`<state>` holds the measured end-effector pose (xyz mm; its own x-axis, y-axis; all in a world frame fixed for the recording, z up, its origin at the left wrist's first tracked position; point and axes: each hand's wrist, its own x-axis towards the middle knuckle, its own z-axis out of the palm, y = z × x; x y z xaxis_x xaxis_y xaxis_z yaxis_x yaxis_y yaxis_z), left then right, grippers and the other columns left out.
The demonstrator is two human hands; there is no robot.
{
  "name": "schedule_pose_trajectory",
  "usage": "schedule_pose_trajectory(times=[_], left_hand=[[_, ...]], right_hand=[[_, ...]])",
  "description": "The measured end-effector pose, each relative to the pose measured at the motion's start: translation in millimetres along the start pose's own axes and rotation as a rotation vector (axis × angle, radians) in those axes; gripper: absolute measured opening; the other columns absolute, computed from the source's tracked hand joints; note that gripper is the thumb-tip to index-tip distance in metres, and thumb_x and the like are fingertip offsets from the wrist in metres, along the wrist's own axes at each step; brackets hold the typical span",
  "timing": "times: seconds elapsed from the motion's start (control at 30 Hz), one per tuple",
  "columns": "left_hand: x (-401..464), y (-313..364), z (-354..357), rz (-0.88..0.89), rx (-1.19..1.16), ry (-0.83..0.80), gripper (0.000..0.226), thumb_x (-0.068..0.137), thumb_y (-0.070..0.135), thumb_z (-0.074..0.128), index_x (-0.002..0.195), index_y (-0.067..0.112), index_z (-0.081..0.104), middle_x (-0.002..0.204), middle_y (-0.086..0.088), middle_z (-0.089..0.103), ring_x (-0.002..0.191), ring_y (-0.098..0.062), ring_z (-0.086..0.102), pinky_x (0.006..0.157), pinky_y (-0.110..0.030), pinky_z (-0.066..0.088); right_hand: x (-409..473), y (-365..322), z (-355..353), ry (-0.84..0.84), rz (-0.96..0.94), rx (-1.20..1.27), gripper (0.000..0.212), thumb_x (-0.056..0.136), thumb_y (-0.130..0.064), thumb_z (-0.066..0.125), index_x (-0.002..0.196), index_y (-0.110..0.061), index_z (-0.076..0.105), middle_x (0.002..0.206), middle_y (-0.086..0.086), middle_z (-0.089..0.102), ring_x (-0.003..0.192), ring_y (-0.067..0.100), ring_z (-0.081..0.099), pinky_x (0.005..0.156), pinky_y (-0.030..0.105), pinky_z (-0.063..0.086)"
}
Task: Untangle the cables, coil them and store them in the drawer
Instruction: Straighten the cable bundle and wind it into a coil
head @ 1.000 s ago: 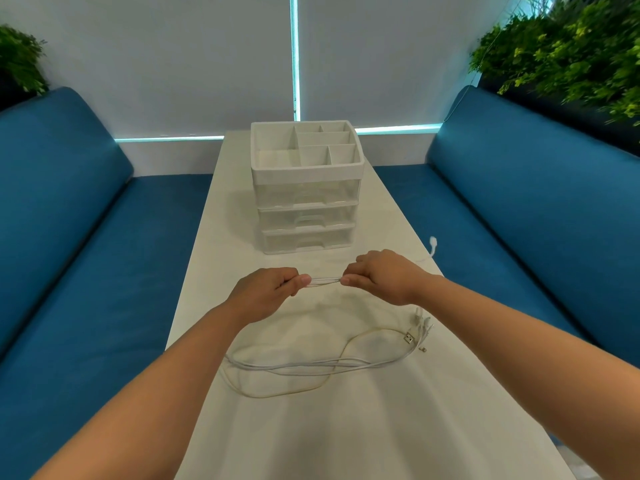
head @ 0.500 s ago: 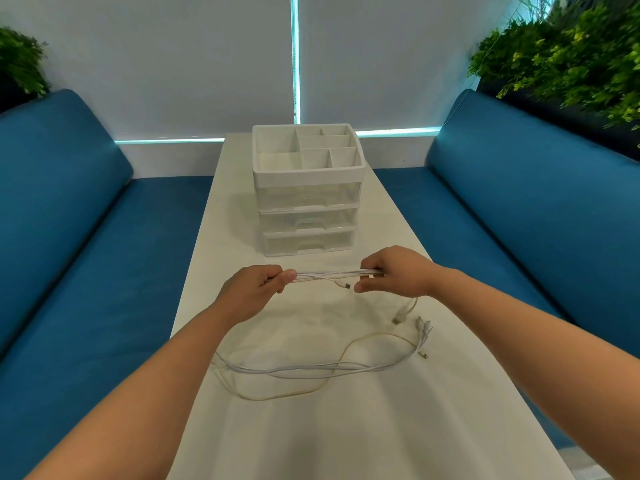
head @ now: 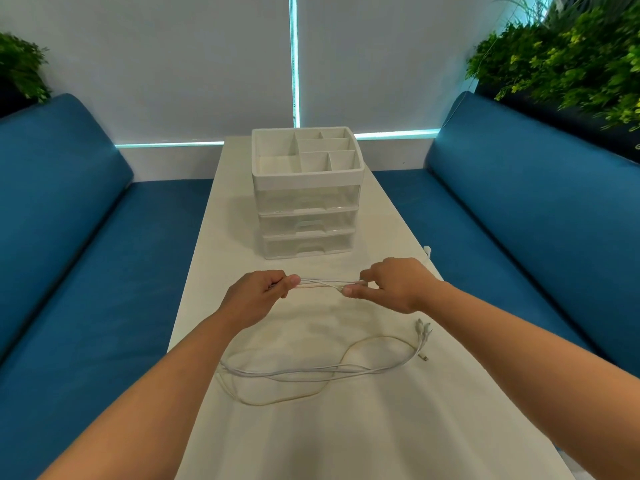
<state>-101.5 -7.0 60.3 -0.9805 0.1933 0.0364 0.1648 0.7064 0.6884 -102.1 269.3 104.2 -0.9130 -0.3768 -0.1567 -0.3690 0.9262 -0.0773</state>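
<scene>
We hold a short stretch of white cables [head: 320,285] taut between our two hands, just above the desk [head: 346,427]. Our left hand [head: 258,295] makes a closed grip, its fingers curled round the strands with the thumb tip pressing on them where they leave the fist. Our right hand [head: 393,284] has a tighter, smaller grip: the thumb and forefinger pinch the strands at what looks like a small plug, while the other fingers curl in behind. Between the two grips several thin strands run nearly side by side, crossing once close to the right hand. Nearer to us the rest of the cables lie loose on the desk in long flat loops that cross over one another, one strand slightly yellower than the others. Their connector ends [head: 423,332] fan out together on the right side of the desk, just below our right wrist. Beyond our hands, in the middle of the desk, stands a white drawer unit [head: 306,216] with three clear-fronted drawers, all pushed in, and an open divided tray [head: 306,152] on top. A small white plug [head: 428,251] shows at the right edge of the desk. Blue sofas [head: 540,209] flank the desk on both sides, with green plants [head: 568,57] behind them.
</scene>
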Motion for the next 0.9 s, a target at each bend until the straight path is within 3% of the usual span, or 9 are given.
schedule_pose_trajectory(times=[0.13,0.27,0.33,0.4,0.47,0.6,0.7,0.9], left_hand=[[-1,-2,-4,-0.006,-0.019,0.012,0.049,0.093,0.06,0.045,0.063,0.022,0.051,0.05,0.014,0.045,0.055,-0.012,0.039,0.059,-0.03,0.032],[-4,-2,-5,-0.019,-0.033,0.016,0.049,0.094,0.059,0.046,0.064,0.022,0.051,0.048,0.014,0.044,0.054,-0.012,0.039,0.059,-0.031,0.031],[-4,-2,-4,-0.023,-0.034,0.011,0.048,0.094,0.059,0.045,0.064,0.022,0.051,0.048,0.017,0.046,0.054,-0.011,0.039,0.059,-0.031,0.032],[-4,-1,-3,-0.023,-0.032,0.007,0.048,0.094,0.06,0.044,0.064,0.022,0.051,0.048,0.018,0.046,0.055,-0.011,0.039,0.059,-0.031,0.032],[-4,-1,-3,-0.025,-0.026,0.006,0.048,0.094,0.059,0.044,0.064,0.023,0.05,0.047,0.019,0.046,0.054,-0.011,0.039,0.059,-0.031,0.032],[-4,1,-3,-0.037,0.006,0.005,0.048,0.095,0.06,0.042,0.065,0.023,0.051,0.049,0.016,0.046,0.054,-0.01,0.04,0.057,-0.03,0.031],[-5,0,-4,-0.032,0.027,0.02,0.048,0.095,0.06,0.04,0.067,0.023,0.052,0.053,0.01,0.046,0.054,-0.011,0.041,0.056,-0.03,0.031],[-7,-2,-11,-0.041,0.043,-0.023,0.048,0.091,0.068,0.035,0.082,0.03,0.063,0.061,0.009,0.049,0.059,-0.012,0.045,0.059,-0.03,0.034]], right_hand=[[1,-7,-3,0.006,0.043,0.081,0.073,0.073,-0.086,0.038,0.122,-0.034,0.054,0.092,-0.011,0.058,0.084,0.015,0.053,0.075,0.032,0.042],[6,-4,5,-0.018,0.003,0.292,0.031,0.094,-0.056,0.045,0.101,-0.03,0.062,0.076,-0.004,0.057,0.074,0.018,0.052,0.066,0.032,0.039],[7,-4,6,-0.048,-0.047,0.387,0.018,0.096,-0.041,0.051,0.093,-0.029,0.063,0.075,0.001,0.06,0.069,0.017,0.051,0.064,0.029,0.039],[6,-7,3,-0.074,-0.1,0.427,0.005,0.09,-0.027,0.059,0.093,-0.031,0.06,0.076,-0.005,0.058,0.066,0.012,0.049,0.061,0.022,0.037],[6,-11,1,-0.089,-0.118,0.502,0.012,0.085,-0.028,0.064,0.096,-0.03,0.058,0.081,-0.008,0.058,0.069,0.009,0.052,0.065,0.024,0.04],[13,-20,-4,-0.055,-0.061,0.55,0.037,0.084,-0.062,0.058,0.095,-0.027,0.06,0.083,-0.005,0.063,0.075,0.011,0.056,0.071,0.031,0.044],[17,-23,-2,-0.061,-0.102,0.464,0.038,0.091,-0.056,0.052,0.09,-0.019,0.059,0.073,-0.005,0.055,0.067,0.012,0.049,0.066,0.031,0.038],[21,-24,3,-0.057,-0.142,0.481,0.028,0.098,-0.043,0.046,0.084,-0.024,0.06,0.065,-0.007,0.048,0.061,0.01,0.042,0.062,0.027,0.034]])
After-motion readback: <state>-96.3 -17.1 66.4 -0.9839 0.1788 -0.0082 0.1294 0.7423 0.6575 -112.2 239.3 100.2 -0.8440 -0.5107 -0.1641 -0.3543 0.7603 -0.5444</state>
